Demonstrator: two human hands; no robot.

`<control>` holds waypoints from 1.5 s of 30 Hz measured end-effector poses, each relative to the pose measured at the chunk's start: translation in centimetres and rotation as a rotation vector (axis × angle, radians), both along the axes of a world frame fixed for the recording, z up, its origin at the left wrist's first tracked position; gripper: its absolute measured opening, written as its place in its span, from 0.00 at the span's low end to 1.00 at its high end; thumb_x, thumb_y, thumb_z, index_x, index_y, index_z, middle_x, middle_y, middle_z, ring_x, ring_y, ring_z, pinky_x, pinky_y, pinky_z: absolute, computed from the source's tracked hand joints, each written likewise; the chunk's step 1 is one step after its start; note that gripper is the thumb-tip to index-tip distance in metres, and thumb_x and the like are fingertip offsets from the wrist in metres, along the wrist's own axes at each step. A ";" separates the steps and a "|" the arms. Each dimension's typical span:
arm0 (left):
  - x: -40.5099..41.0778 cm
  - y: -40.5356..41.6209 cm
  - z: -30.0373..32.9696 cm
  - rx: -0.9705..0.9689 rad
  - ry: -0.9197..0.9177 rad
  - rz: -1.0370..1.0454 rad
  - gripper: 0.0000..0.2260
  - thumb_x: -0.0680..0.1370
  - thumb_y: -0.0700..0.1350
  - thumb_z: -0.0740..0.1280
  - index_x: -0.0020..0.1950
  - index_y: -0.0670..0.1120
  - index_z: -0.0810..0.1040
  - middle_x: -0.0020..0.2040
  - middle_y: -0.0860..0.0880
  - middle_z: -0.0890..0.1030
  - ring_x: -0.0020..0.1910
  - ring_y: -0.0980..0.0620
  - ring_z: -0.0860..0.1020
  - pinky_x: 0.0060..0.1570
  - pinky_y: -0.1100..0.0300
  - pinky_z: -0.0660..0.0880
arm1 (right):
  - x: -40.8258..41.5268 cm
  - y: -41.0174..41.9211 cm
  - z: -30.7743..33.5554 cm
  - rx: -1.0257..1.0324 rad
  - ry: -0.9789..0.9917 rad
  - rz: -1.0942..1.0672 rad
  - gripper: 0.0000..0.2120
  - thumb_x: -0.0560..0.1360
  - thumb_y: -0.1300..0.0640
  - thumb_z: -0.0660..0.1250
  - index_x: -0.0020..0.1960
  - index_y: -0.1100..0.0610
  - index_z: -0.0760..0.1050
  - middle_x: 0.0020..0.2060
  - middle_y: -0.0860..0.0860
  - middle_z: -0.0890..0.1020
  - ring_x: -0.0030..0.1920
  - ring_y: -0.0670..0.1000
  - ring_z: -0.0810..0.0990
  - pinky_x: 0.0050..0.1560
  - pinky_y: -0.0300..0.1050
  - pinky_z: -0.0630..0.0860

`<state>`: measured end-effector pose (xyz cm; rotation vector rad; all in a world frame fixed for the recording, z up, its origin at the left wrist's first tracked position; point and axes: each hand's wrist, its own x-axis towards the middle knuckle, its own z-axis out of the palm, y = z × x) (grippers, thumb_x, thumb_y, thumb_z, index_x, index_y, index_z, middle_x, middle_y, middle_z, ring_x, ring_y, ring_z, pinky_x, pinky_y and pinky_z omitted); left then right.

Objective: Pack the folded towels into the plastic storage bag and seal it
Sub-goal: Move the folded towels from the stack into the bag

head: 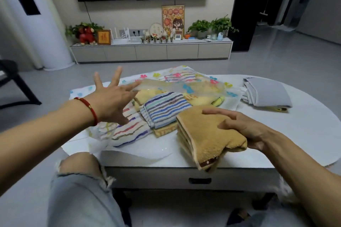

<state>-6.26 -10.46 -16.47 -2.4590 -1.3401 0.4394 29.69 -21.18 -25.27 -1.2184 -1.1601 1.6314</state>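
The right hand (245,131) grasps a folded tan towel (206,134) at the near right of the white surface (304,134), fingers clasped over its top. The left hand (112,99) hovers with fingers spread, released, above the plastic storage bag (184,86), which lies further back and seems to hold yellow towels already. A blue-striped towel (164,110) rests between them; a grey folded towel (267,92) lies far right.

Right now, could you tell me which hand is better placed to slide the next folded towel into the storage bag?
The right hand, probably: it already grips the folded tan towel near the table's front edge. The left hand is empty, fingers spread, at the plastic storage bag, better suited to lifting its flap.
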 end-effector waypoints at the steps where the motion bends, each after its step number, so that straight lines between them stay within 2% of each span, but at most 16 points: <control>1: -0.2 0.0 0.4 -0.016 0.007 0.000 0.50 0.68 0.63 0.73 0.79 0.59 0.42 0.78 0.59 0.34 0.74 0.37 0.28 0.61 0.17 0.43 | -2.2 1.0 0.3 0.025 0.022 0.016 0.26 0.70 0.62 0.69 0.66 0.48 0.82 0.64 0.51 0.79 0.47 0.49 0.83 0.41 0.42 0.81; 4: -0.6 0.1 1.5 -0.054 0.040 0.015 0.57 0.64 0.66 0.74 0.78 0.59 0.36 0.77 0.60 0.32 0.73 0.39 0.25 0.60 0.17 0.42 | -9.8 4.8 0.6 0.061 0.206 -0.034 0.24 0.75 0.68 0.65 0.67 0.52 0.81 0.56 0.52 0.83 0.46 0.49 0.82 0.43 0.42 0.80; 9: -0.2 0.6 3.2 -0.083 0.060 0.066 0.59 0.59 0.72 0.73 0.80 0.54 0.45 0.78 0.62 0.34 0.73 0.40 0.25 0.58 0.15 0.45 | -22.4 11.1 -0.6 0.107 0.459 -0.319 0.26 0.79 0.70 0.66 0.72 0.51 0.75 0.65 0.59 0.81 0.59 0.56 0.81 0.65 0.58 0.77; 11: -0.3 0.9 3.5 -0.090 0.057 0.081 0.59 0.58 0.72 0.73 0.80 0.54 0.45 0.78 0.63 0.35 0.73 0.41 0.24 0.57 0.14 0.44 | -25.7 11.6 -2.5 0.085 0.366 -0.341 0.26 0.79 0.66 0.67 0.73 0.46 0.73 0.66 0.57 0.81 0.62 0.56 0.81 0.65 0.57 0.79; 15: -0.7 0.7 2.5 -0.108 0.079 0.078 0.60 0.59 0.73 0.72 0.79 0.56 0.40 0.76 0.64 0.31 0.71 0.42 0.23 0.59 0.16 0.41 | -28.3 10.6 -6.7 -0.104 0.144 -0.162 0.33 0.79 0.60 0.66 0.79 0.42 0.61 0.68 0.59 0.79 0.63 0.61 0.81 0.64 0.60 0.80; 17: -0.8 0.2 1.8 -0.122 0.061 0.070 0.60 0.60 0.71 0.73 0.79 0.56 0.40 0.74 0.64 0.28 0.72 0.42 0.23 0.60 0.16 0.42 | -28.4 10.4 -7.5 -0.079 0.191 -0.160 0.35 0.79 0.61 0.66 0.81 0.40 0.58 0.72 0.56 0.75 0.64 0.58 0.80 0.63 0.56 0.80; 20: -0.6 -0.2 1.4 -0.113 0.035 0.069 0.57 0.62 0.69 0.73 0.80 0.54 0.44 0.75 0.63 0.30 0.72 0.43 0.24 0.61 0.17 0.42 | -28.6 10.3 -6.6 0.020 0.301 -0.218 0.37 0.81 0.63 0.65 0.82 0.37 0.54 0.72 0.51 0.74 0.64 0.50 0.80 0.54 0.41 0.82; 23: -0.2 -0.2 1.4 -0.104 0.027 0.063 0.57 0.62 0.70 0.72 0.80 0.54 0.43 0.76 0.63 0.30 0.72 0.44 0.23 0.61 0.18 0.41 | -29.7 10.2 -6.2 -0.142 0.466 -0.107 0.31 0.86 0.55 0.57 0.80 0.33 0.46 0.59 0.48 0.83 0.56 0.49 0.86 0.57 0.55 0.82; 25: -0.2 -0.1 1.4 -0.104 0.027 0.053 0.57 0.62 0.72 0.71 0.80 0.55 0.42 0.76 0.63 0.31 0.72 0.44 0.23 0.61 0.18 0.41 | -29.8 9.7 -6.0 -0.172 0.406 -0.011 0.27 0.87 0.50 0.55 0.81 0.35 0.50 0.61 0.52 0.84 0.58 0.57 0.85 0.59 0.64 0.80; 27: -0.3 -0.1 1.1 -0.101 0.030 0.043 0.56 0.62 0.75 0.68 0.80 0.56 0.43 0.77 0.62 0.31 0.72 0.43 0.23 0.62 0.18 0.40 | -29.0 9.4 -6.5 -0.088 0.252 0.040 0.29 0.85 0.57 0.61 0.81 0.41 0.57 0.67 0.55 0.79 0.59 0.60 0.84 0.61 0.64 0.80; 30: -0.1 -0.4 0.2 -0.062 0.020 0.011 0.52 0.62 0.78 0.61 0.79 0.56 0.48 0.79 0.57 0.35 0.74 0.39 0.28 0.63 0.19 0.42 | -25.5 9.0 -6.5 -0.021 0.072 0.065 0.28 0.82 0.63 0.65 0.79 0.51 0.65 0.71 0.61 0.75 0.53 0.59 0.84 0.60 0.64 0.81; 34: 2.0 -0.5 -0.9 0.039 -0.045 -0.068 0.47 0.64 0.81 0.51 0.77 0.57 0.52 0.81 0.45 0.44 0.77 0.34 0.38 0.67 0.22 0.46 | -16.8 7.8 -5.2 0.037 -0.267 0.129 0.16 0.81 0.60 0.66 0.68 0.54 0.78 0.54 0.56 0.83 0.48 0.53 0.83 0.56 0.53 0.83; 39: 7.8 1.3 -1.7 0.070 -0.064 -0.169 0.37 0.71 0.72 0.61 0.75 0.56 0.62 0.81 0.43 0.46 0.77 0.33 0.40 0.67 0.22 0.48 | -3.8 6.0 -3.6 -0.031 -0.630 0.146 0.12 0.82 0.57 0.65 0.63 0.55 0.81 0.52 0.56 0.87 0.45 0.50 0.85 0.47 0.47 0.82; 41: 10.5 2.1 -2.0 0.074 -0.021 -0.194 0.34 0.71 0.70 0.62 0.73 0.56 0.66 0.81 0.44 0.47 0.77 0.32 0.40 0.66 0.21 0.48 | 1.2 5.3 -3.3 -0.035 -0.698 -0.001 0.10 0.81 0.57 0.65 0.59 0.54 0.82 0.49 0.54 0.88 0.44 0.51 0.86 0.42 0.44 0.81; 43: 13.0 2.9 -2.5 0.073 0.027 -0.217 0.31 0.71 0.70 0.64 0.70 0.56 0.69 0.81 0.44 0.48 0.77 0.31 0.40 0.65 0.20 0.48 | 5.5 5.3 -3.6 0.025 -0.760 -0.315 0.09 0.79 0.59 0.65 0.54 0.54 0.84 0.45 0.53 0.89 0.46 0.56 0.87 0.38 0.42 0.79; 45: 15.2 3.6 -3.1 0.079 0.061 -0.238 0.29 0.71 0.68 0.65 0.68 0.55 0.72 0.81 0.45 0.49 0.77 0.31 0.40 0.64 0.19 0.48 | 9.4 6.1 -4.3 0.112 -0.836 -0.680 0.09 0.78 0.60 0.66 0.51 0.56 0.85 0.44 0.55 0.88 0.49 0.60 0.86 0.45 0.48 0.81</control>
